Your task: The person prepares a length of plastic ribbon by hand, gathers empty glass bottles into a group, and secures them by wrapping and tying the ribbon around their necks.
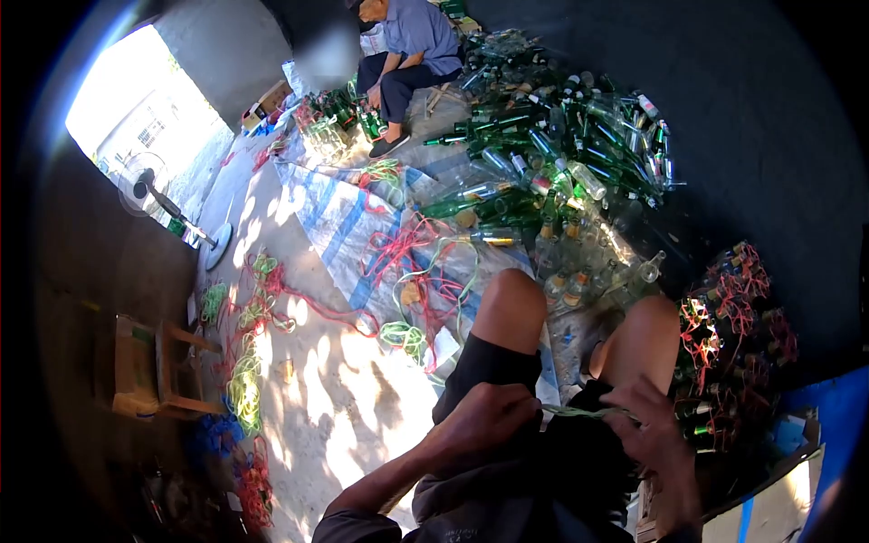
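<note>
Across my lap a thin green plastic string (581, 413) runs between my two hands. My left hand (493, 412) is a closed fist over my thigh, with one end of the string coming out of it. On the other side my right hand (644, 414) has its fingers bent around the string, slightly smeared by motion. Past my knees, red string (403, 249) and a bundle of green string (403, 337) lie on a blue-and-white striped sheet (330, 222). Glass bottles (572, 262) stand close beyond my knees.
A large heap of green bottles (579, 136) lies against the dark wall. Tied bottles with red string (733, 317) are stacked at right. Another person (412, 54) sits at the back. A fan (149, 185) and a wooden stool (158, 366) stand at left.
</note>
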`<state>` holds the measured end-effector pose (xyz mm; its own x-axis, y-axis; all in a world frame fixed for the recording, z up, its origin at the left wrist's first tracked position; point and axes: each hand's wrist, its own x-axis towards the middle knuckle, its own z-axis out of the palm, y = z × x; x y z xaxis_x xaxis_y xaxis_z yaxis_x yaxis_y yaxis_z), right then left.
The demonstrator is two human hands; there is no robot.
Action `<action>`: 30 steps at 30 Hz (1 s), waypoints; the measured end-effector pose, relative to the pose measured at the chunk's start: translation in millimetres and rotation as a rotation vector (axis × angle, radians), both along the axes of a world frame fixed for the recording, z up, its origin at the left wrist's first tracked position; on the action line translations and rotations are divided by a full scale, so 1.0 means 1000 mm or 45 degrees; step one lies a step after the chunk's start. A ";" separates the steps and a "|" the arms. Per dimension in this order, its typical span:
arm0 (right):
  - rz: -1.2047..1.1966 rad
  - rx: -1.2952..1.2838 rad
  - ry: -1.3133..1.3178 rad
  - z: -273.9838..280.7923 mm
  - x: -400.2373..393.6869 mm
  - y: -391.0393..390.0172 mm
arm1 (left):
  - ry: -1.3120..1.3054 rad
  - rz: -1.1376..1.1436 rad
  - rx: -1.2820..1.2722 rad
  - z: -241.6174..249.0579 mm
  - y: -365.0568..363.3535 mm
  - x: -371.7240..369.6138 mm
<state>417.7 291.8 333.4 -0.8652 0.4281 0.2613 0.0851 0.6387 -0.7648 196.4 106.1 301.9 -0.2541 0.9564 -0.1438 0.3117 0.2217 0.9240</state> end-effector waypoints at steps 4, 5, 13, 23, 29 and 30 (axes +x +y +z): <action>-0.286 0.300 0.294 0.063 0.000 0.019 | 0.242 0.078 0.102 -0.006 0.009 -0.007; -0.305 0.388 0.380 0.090 0.000 0.018 | 0.251 0.109 0.097 -0.004 0.014 -0.008; -0.331 1.043 0.845 0.163 0.011 0.018 | 0.196 0.196 0.084 -0.020 0.029 -0.014; -0.244 0.771 0.540 0.105 -0.007 0.026 | 0.210 0.202 0.075 -0.027 0.031 -0.011; -0.230 0.494 0.271 0.059 -0.020 0.043 | 0.224 0.225 -0.020 -0.027 0.032 -0.008; -0.240 0.461 0.231 0.054 -0.020 0.049 | 0.238 0.219 -0.010 -0.028 0.033 -0.007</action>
